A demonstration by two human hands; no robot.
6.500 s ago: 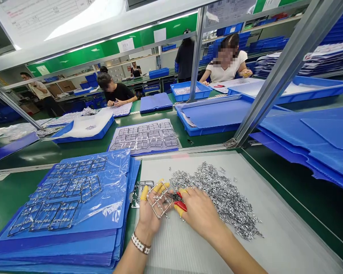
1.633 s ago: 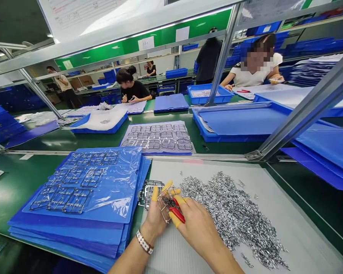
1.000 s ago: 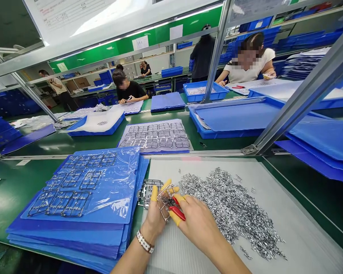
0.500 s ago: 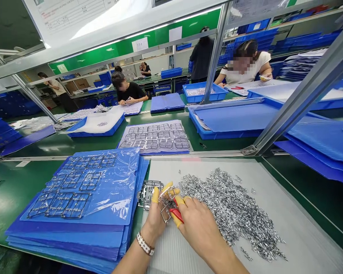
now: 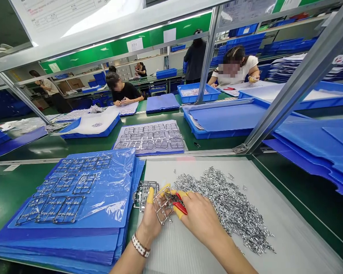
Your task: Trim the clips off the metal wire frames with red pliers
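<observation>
My left hand (image 5: 152, 220), yellow covers on its fingertips, is closed on a rectangular shiny metal frame (image 5: 161, 214), tilted above the work surface. My right hand (image 5: 201, 217), also with yellow finger covers, grips red-handled pliers (image 5: 180, 207) at the frame's right side; the jaws are mostly hidden. Small metal pieces show around the frame, partly covered by my fingers. Just left of my left hand lie more metal frames (image 5: 144, 193), stacked together. Beyond and right of my right hand spreads a heap of small silvery metal pieces (image 5: 228, 207).
Blue sheets (image 5: 57, 243) are stacked at left, topped by several frames (image 5: 65, 207) on clear film. Another sheet of frames (image 5: 150, 136) lies ahead. Blue trays (image 5: 217, 133) stand beyond. A slanted metal post (image 5: 291, 83) rises at right. Several people sit or stand across the bench.
The frame in my left hand has turned to face up more, and the pliers have drawn slightly right of it. The whole view has shifted a little, with the surroundings sliding left.
</observation>
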